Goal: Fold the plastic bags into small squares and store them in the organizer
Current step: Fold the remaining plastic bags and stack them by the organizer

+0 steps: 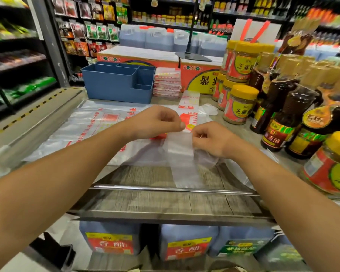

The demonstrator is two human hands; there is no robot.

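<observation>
Both hands are pinching the bag [180, 152] mid-table toward the right edge, left hand [157, 122] and right hand [210, 140] on its top edge. It looks feather-light, floppy and slick, so I'd grip corners and creases. Organizer [118, 81] sits at the far edge.

Yellow-lidded jars [241, 104] are standing at the tabletop's [165, 201] right side, with dark bottles [289, 118] crowding just beside them. Orange cartons [137, 57] are sitting at the back, a black stand [190, 54] resting on top. Jugs [110, 238] are sitting below the tabletop. Stocked shelves [18, 61] are lining the aisle.
</observation>
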